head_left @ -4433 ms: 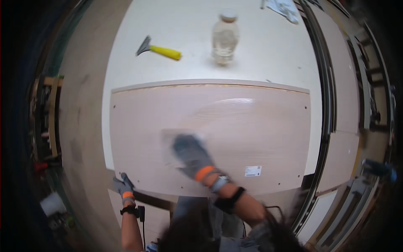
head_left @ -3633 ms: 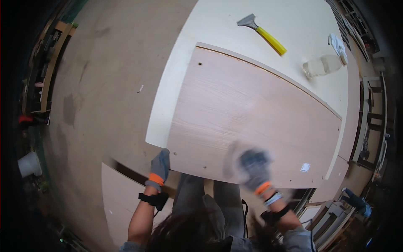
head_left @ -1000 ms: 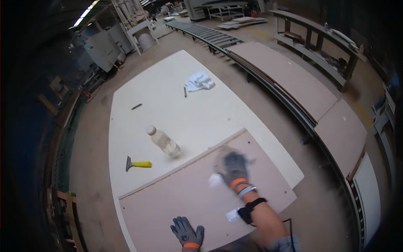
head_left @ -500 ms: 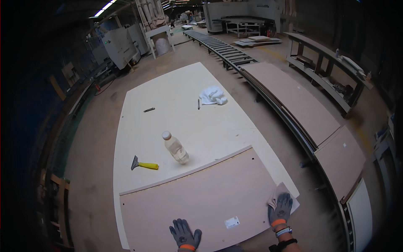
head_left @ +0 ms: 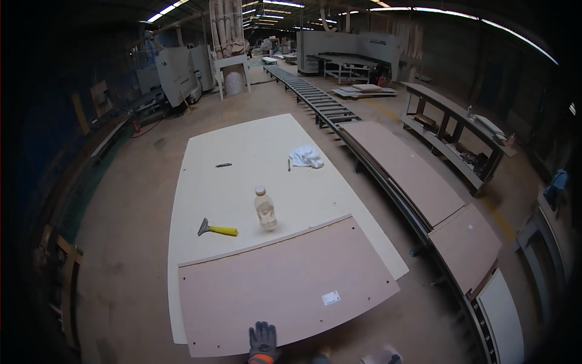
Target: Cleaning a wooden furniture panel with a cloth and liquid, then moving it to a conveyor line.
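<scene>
"While the left hand [head_left: 263,341] lay flat, fingers slightly spread, the pinkish panel [head_left: 267,291] sat beneath, at the near end of the white table [head_left: 242,142]!"

"Presumably steadying it. The right hand?"

"Lost in blur; I couldn't tell its fingers. Bottle [head_left: 265,213] and scraper [head_left: 220,230] sat just beyond, likely for reach; a roller conveyor [head_left: 312,97] ran off across the brownish floor [head_left: 133,212]."

On the pink panel [head_left: 267,285], the gloved left hand [head_left: 263,341] lay flat at its seven o'clock; beyond, on the white surface [head_left: 248,142], a yellow-handled scraper [head_left: 219,230] lay toward ten, a white cloth [head_left: 307,158] toward twelve.
</scene>
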Available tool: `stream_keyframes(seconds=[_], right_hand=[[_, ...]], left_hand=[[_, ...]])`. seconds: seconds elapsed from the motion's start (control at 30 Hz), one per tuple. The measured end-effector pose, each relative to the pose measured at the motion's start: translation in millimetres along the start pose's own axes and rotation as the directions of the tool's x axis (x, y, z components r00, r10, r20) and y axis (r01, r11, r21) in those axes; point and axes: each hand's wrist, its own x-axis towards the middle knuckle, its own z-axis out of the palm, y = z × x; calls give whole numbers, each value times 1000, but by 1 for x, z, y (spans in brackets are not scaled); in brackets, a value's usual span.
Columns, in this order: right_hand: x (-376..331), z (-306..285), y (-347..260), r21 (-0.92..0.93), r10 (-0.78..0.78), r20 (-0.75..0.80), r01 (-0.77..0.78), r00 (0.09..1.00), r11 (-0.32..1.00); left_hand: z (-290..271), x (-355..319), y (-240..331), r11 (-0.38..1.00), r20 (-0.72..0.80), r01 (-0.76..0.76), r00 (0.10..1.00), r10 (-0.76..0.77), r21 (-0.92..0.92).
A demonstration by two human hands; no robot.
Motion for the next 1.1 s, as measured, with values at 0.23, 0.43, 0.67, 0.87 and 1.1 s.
stream_keyframes(seconds=[0.23,0.43,0.67,0.87,1.1], right_hand=[[-139,10,-65,-421,-431,166,459,887,782],[-173,26,-70,-260,-552,124,564,825,784],[-139,-11,-16,-40,-204,184,215,961,976],[-115,3,23,-272,-217,99,236,971,933],[-115,51,-17,-680,-347,92,313,933,663]], left_hand=[[48,11,-28,982,-243,180,952,-186,-49],[24,-3,-30,988,-186,155,970,-157,-26],[-45,-35,-41,998,-185,-6,983,-4,-55],[-190,-52,-106,957,-74,-183,983,170,-224],[-305,-3,-166,855,-110,-163,986,125,-493]])
